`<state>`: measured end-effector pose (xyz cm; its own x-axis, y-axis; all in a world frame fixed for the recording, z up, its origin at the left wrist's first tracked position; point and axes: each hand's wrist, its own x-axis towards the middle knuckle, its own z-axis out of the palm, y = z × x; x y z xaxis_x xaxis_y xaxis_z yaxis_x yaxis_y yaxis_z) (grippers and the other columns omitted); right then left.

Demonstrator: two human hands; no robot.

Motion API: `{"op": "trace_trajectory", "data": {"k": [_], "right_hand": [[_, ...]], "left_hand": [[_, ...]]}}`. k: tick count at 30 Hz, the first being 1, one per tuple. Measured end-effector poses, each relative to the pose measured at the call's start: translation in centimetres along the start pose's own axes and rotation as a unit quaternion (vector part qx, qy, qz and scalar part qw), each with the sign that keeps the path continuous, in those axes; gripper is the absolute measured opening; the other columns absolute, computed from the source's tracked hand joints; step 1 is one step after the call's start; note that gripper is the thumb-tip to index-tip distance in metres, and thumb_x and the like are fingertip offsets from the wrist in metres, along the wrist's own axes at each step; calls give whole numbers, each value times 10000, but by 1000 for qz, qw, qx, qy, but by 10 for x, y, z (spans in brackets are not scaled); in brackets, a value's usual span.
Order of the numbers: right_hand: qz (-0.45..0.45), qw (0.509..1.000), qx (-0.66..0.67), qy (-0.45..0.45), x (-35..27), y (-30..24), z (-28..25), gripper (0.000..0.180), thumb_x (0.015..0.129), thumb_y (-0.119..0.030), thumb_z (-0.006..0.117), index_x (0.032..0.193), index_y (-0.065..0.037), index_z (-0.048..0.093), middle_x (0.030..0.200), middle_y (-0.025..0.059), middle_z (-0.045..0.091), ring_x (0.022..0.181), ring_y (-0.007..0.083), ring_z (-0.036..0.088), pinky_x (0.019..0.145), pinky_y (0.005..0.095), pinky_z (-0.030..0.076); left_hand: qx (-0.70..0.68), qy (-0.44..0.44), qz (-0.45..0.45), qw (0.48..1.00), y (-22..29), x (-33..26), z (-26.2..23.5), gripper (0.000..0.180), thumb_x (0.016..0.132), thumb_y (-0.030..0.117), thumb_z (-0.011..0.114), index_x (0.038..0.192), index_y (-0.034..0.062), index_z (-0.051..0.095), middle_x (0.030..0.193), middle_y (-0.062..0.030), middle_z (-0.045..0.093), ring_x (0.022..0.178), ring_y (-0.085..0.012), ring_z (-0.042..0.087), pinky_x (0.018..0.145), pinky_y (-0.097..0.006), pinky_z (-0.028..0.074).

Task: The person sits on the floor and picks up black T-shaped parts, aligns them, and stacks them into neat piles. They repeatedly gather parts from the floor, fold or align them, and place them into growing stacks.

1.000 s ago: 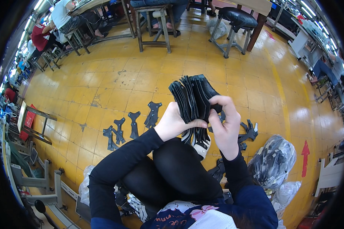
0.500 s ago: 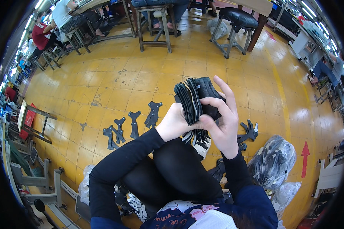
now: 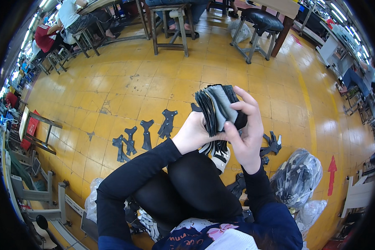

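A thick stack of black cut pieces (image 3: 206, 109), like fabric or leather shoe parts, is held up in front of my knees. My left hand (image 3: 193, 131) grips it from the left and below, its fingers partly hidden behind. On the right side my right hand (image 3: 248, 135) has its fingers bent over the stack's edge and its thumb against the front. A grey face of one piece shows between the leaves, and dark strips hang down below my hands. Several flat black pieces with small light dots, such as this forked piece (image 3: 167, 123), lie on the floor to the left.
More black pieces (image 3: 273, 143) lie on the floor to my right, near a filled clear plastic bag (image 3: 298, 177). Ahead stand a wooden stool (image 3: 171, 31) and a black-topped stool (image 3: 260, 21). Other people sit at benches at the far left. A low wooden frame (image 3: 39, 131) stands left.
The stack has been parted, so a grey face now shows where dark pieces lay. My right fingers and thumb have shifted on it; my left hand has moved slightly right.
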<state>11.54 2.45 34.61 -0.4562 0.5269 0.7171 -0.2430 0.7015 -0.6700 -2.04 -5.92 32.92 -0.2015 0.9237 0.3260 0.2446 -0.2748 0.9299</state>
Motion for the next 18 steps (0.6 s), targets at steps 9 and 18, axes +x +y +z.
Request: {"op": "trace_trajectory", "data": {"k": [9, 18], "right_hand": [[-22, 999, -35, -29, 0, 3, 3, 230, 728, -105, 726, 927, -22, 646, 1309, 211, 503, 1175, 357, 533, 953, 393, 434], [91, 995, 27, -26, -6, 11, -5, 184, 740, -77, 682, 904, -21, 621, 1290, 193, 520, 1151, 332, 547, 955, 386, 428]], "left_hand": [[46, -5, -49, 998, -8, -2, -3, 280, 742, 36, 732, 992, -13, 614, 871, -85, 670, 812, -165, 659, 724, -299, 529], [108, -6, -60, 992, -8, 1, 1, 241, 747, 141, 775, 898, -3, 655, 719, -84, 673, 663, -131, 660, 629, -268, 516]]}}
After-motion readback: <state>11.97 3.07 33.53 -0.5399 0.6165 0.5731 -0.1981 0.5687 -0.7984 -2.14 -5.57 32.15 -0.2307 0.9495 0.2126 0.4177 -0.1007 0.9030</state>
